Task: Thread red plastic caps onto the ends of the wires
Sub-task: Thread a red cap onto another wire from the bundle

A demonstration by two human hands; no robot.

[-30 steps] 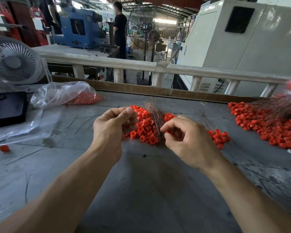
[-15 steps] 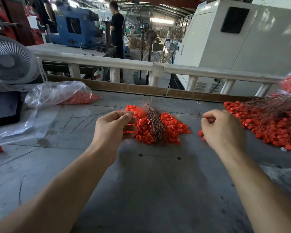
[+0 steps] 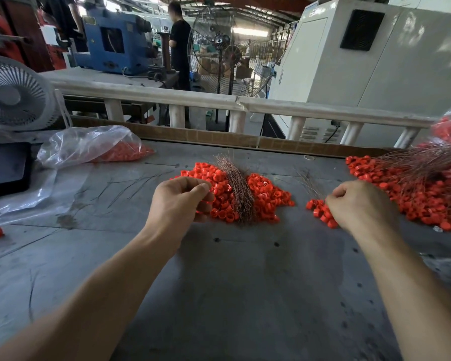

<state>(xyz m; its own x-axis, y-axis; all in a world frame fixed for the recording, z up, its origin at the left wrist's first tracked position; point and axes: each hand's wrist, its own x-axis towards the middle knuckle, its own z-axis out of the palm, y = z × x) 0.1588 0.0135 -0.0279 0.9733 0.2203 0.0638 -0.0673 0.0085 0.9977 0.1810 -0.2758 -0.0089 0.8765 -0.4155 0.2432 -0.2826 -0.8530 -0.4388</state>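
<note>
With both hands curled, the left hand (image 3: 179, 198) at the middle caps (image 3: 220, 190) and the right hand (image 3: 361, 204) on the smaller heap (image 3: 319, 211), we judged the wires (image 3: 236, 185) light, springy, best pinched near their ends, though whether either hand held anything we could not tell.

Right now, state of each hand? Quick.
Left hand: fingers curled at the middle pile of red caps; whether it holds anything cannot be told.
Right hand: closed, pinching thin wires beside a small cap cluster.

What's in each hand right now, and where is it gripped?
Left hand: fingers curled at the edge of the cap pile; any hold is hidden. Right hand: curled over small capped wires, grip point hidden.
</note>
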